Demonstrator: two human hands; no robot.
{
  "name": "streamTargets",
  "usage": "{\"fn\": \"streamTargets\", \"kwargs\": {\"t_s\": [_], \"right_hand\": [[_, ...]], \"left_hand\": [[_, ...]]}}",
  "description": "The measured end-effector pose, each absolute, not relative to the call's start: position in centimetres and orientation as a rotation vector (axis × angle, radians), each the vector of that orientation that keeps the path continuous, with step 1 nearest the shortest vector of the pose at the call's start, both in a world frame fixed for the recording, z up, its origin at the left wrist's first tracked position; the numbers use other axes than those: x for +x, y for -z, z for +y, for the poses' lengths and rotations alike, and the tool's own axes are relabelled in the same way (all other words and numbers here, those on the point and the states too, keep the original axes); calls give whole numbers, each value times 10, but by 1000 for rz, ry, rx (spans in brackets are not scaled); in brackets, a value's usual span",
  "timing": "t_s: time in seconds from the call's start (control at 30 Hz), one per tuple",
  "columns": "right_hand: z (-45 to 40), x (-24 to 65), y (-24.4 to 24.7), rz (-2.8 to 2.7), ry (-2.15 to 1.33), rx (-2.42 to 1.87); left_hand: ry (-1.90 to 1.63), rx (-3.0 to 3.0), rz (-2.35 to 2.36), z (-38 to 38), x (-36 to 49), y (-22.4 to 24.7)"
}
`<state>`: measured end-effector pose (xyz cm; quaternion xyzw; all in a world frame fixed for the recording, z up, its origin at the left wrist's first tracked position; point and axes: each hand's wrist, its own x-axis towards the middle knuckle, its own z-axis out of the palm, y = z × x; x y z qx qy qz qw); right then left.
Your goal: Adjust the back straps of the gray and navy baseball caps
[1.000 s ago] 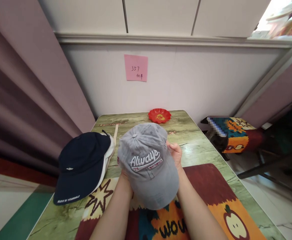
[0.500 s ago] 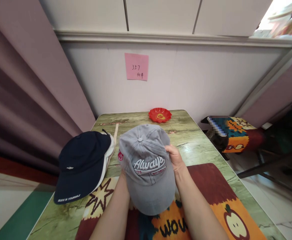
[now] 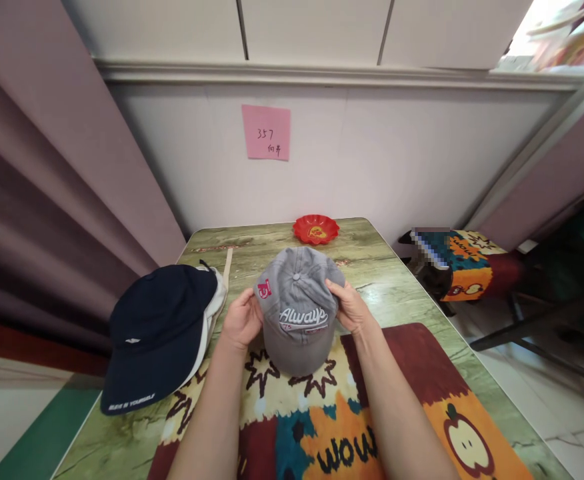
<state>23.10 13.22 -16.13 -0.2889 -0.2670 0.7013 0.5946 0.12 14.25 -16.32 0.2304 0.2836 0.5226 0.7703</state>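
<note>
The gray baseball cap point(image 3: 299, 313) has tilted and drawn back from the near side since the earlier frames, uncovering more of the patterned placemat point(image 3: 407, 360); the left hand point(image 3: 243, 320), mostly hidden under it before, has come out to its left side. That hand is partly closed on the cap's left edge, fingers curled behind it. The right hand point(image 3: 353, 309) pinches the right edge, thumb on the outside and the other fingers mostly hidden. The cap is between both hands, above the table point(image 3: 382, 273), with its brim toward the near side. To the left, a navy cap point(image 3: 159, 327) lies over a white hat point(image 3: 216, 301). A red scalloped dish point(image 3: 315, 229) sits at the far edge, below a pink note point(image 3: 267, 133) on the wall point(image 3: 387, 153).
</note>
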Motion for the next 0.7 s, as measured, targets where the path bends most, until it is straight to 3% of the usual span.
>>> {"fn": "streamTargets", "kwargs": {"t_s": [0.5,0.7], "right_hand": [[139,254,160,-468,-1699,-572],[133,252,152,-663,-1683,-556]], "left_hand": [[-1289,508,684,131,30,141],[-1297,440,681,131,32,142]]}}
